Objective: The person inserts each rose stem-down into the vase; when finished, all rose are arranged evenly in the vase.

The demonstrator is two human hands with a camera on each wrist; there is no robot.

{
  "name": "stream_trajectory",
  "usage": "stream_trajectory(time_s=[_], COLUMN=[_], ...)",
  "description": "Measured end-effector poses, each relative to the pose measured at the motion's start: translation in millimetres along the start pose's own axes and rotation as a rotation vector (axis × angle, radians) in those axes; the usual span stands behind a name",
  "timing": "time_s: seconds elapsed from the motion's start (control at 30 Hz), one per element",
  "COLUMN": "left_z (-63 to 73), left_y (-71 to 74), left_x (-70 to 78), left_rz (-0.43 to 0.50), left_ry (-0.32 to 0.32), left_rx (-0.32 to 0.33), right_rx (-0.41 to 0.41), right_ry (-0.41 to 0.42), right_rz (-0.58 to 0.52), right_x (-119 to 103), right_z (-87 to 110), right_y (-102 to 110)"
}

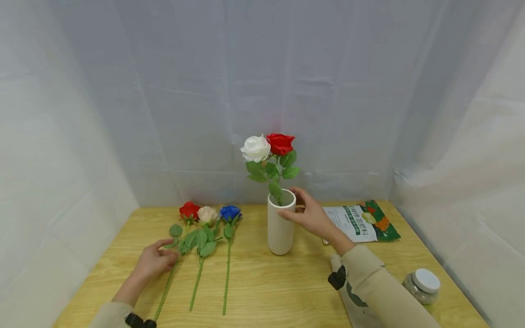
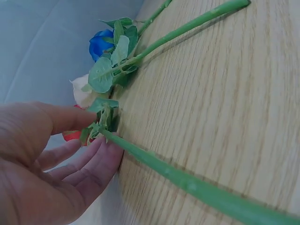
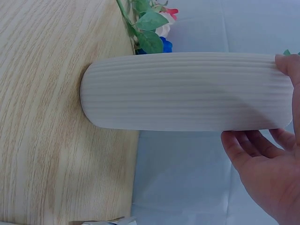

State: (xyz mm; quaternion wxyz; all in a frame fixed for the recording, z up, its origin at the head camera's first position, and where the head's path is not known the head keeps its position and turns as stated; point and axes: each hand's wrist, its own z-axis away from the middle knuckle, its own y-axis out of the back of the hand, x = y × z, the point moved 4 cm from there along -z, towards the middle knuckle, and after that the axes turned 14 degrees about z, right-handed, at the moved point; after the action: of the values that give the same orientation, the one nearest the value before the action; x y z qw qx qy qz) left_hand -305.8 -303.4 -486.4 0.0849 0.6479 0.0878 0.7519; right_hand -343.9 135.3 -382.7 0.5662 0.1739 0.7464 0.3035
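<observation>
A white ribbed vase (image 1: 280,228) stands upright on the table with a white rose (image 1: 256,148) and a red rose (image 1: 280,144) in it. My right hand (image 1: 309,217) holds the vase near its rim, thumb in front and fingers on the far right side. At the left lies another red rose (image 1: 189,210), its stem between the thumb and fingers of my left hand (image 1: 153,260), just below the leaves. In the left wrist view, the thumb tip is against its leaves (image 2: 105,115). Beside it lie a cream rose (image 1: 208,215) and a blue rose (image 1: 230,212).
A green-and-white printed packet (image 1: 361,222) lies at the back right. Nearer, a lidded jar (image 1: 423,286) stands by the right edge, and a pale flat item (image 1: 346,296) is partly hidden under my right sleeve. White sheeting (image 1: 197,114) hangs behind and beside the wooden table (image 1: 262,291).
</observation>
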Motion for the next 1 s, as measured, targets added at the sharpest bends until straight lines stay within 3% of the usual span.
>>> stream_trajectory(time_s=[0.43, 0.57, 0.77, 1.0], left_z=[-1.1, -0.8, 1.0, 0.7], left_y=[-2.4, -3.0, 0.0, 8.1], left_x=[-8.3, -5.8, -1.3, 14.7], left_rz=[0.040, 0.026, 0.079, 0.145], left_ry=[0.101, 0.118, 0.140, 0.112], left_rx=[-0.032, -0.057, -0.094, -0.160], right_rx=[0.002, 0.004, 0.005, 0.005], right_ry=[0.006, 0.007, 0.008, 0.005], right_rz=[-0.005, -0.005, -0.003, -0.009], right_x=[-3, -1, 1, -1], right_z=[2.7, 1.4, 0.5, 0.1], right_y=[0, 0, -1, 0])
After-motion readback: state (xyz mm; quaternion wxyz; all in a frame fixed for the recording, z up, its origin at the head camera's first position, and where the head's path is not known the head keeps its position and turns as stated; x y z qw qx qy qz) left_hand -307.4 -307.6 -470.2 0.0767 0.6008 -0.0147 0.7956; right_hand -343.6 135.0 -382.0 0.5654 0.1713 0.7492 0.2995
